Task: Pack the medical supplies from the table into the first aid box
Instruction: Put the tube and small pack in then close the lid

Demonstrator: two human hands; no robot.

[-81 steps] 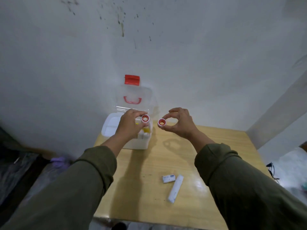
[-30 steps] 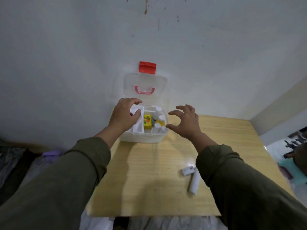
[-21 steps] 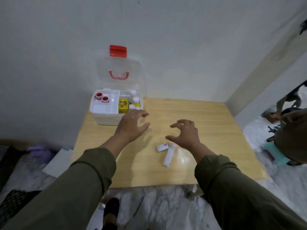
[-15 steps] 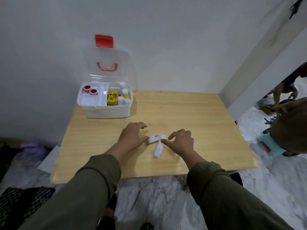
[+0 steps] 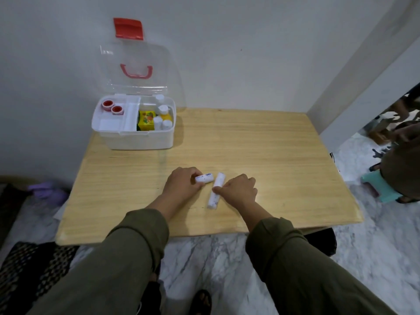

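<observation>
The left hand (image 5: 183,183) rests on the wooden table (image 5: 261,151) with its fingers curled around the near end of a short white roll (image 5: 205,178); blue print shows on the part of the roll projecting past the fingertips to the right. The right hand (image 5: 238,191) lies just beside it, thumb and forefinger pinched on the middle of a longer white roll (image 5: 216,190). This roll lies flat, its far end extending beyond the fingers and its near end pointing back toward the person. The two rolls sit close together between the hands; whether they touch cannot be told.

The first aid box (image 5: 134,130) stands well ahead of the left hand and to its left, at the far left corner of the table against the wall. Its clear lid (image 5: 136,69) is raised upright, with a red handle and red latch. Inside, the left compartment holds two red-and-white tape rolls (image 5: 112,107); the right compartment holds a yellow packet (image 5: 146,117) and several white-capped bottles (image 5: 162,115).

Bare tabletop lies between the hands and the box, and broadly to the right of the right hand. The near table edge lies just behind the wrists.
</observation>
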